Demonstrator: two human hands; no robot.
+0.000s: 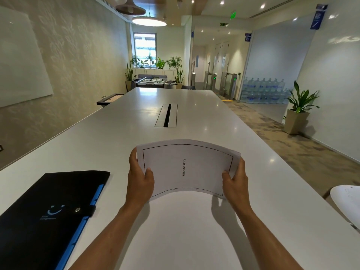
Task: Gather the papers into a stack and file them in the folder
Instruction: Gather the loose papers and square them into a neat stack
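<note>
Left hand and right hand each clasp a short edge of the paper stack, lifted off the white table — probably to square its edges. The black folder lies snapped shut just left — within reach for filing.

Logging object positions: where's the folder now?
In the head view, the black folder lies closed at lower left on the white table, beside the left hand.
</note>
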